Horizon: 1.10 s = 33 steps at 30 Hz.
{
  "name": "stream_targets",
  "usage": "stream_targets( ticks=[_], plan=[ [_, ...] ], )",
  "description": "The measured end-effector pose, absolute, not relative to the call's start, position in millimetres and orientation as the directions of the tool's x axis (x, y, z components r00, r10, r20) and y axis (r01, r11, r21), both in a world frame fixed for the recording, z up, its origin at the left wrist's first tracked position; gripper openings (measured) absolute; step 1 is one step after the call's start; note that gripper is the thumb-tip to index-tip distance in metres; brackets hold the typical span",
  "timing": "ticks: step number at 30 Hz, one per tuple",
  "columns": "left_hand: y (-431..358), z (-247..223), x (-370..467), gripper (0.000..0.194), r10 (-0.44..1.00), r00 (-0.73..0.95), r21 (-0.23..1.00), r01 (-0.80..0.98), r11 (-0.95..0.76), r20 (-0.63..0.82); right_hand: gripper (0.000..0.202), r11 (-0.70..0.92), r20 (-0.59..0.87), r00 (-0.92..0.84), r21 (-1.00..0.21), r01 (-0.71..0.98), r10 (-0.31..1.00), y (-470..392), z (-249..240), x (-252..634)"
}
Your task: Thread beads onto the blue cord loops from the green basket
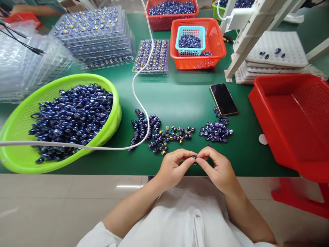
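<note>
Close to the table's front edge, my left hand (175, 167) and my right hand (218, 168) meet fingertip to fingertip. Both pinch one small shiny dark-blue piece (195, 158); most of it is hidden by the fingers. Just beyond my left hand lie scattered dark-blue pieces with gold-coloured parts (172, 134). Rows of dark-blue ring-like pieces (141, 125) lie further left. A pile of flat dark-blue caps (216, 131) sits beyond my right hand.
A green basket (117, 113) heaped with looped dark-blue pieces stands left. A white cable (135, 91) crosses the table. At right are a phone (223, 98), a red basket (277, 120) and stacked white trays (280, 46). Clear trays (89, 37) and an orange basket (197, 62) stand behind.
</note>
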State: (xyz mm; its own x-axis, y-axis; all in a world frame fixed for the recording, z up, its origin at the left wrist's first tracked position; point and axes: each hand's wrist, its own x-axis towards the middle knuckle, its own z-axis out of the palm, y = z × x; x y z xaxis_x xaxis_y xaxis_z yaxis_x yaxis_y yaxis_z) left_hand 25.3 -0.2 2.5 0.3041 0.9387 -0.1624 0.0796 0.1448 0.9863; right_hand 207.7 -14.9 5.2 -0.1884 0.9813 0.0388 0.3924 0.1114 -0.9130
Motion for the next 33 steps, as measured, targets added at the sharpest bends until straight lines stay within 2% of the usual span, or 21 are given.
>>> stream_targets(
  ticks=[3,8,12,14,17,21,24,28,33],
  plan=[
    [2.4,4.1,24.4,0.016,0.909,0.299,0.948,-0.042,0.317,-0.290,0.011,0.189,0.123,-0.199,-0.914,0.359,0.972,-16.6,-1.3,213.2],
    [7.1,-0.6,23.4,0.018,0.821,0.366,0.802,-0.254,0.541,-0.438,0.047,0.479,0.358,-0.340,-0.780,0.403,0.869,-18.5,-10.8,227.8],
    [7.3,-2.1,27.0,0.020,0.761,0.402,0.720,-0.285,0.633,-0.510,0.046,0.668,0.503,-0.441,-0.591,0.453,0.744,-19.0,-13.5,230.6],
    [6.5,-1.1,28.7,0.022,0.749,0.416,0.711,-0.280,0.645,-0.516,0.042,0.704,0.542,-0.450,-0.553,0.445,0.710,-19.0,-15.5,228.6],
    [5.1,2.5,29.4,0.023,0.773,0.412,0.755,-0.252,0.605,-0.482,0.040,0.681,0.554,-0.397,-0.588,0.436,0.732,-20.1,-18.6,223.2],
    [2.2,8.3,29.1,0.024,0.839,0.344,0.861,-0.140,0.489,-0.421,0.036,0.579,0.533,-0.254,-0.626,0.523,0.807,-23.3,-18.3,214.8],
    [-0.4,9.0,29.1,0.025,0.883,0.282,0.913,-0.054,0.405,-0.375,0.035,0.547,0.507,-0.244,-0.625,0.557,0.827,-24.8,-15.0,211.5],
    [-3.0,7.4,28.9,0.025,0.913,0.255,0.943,-0.009,0.332,-0.319,0.040,0.554,0.510,-0.243,-0.648,0.522,0.825,-25.8,-12.7,211.9],
    [-3.7,12.0,28.2,0.024,0.922,0.285,0.964,0.039,0.263,-0.263,0.046,0.497,0.486,-0.154,-0.731,0.468,0.860,-28.4,-15.6,212.5]
  ],
)
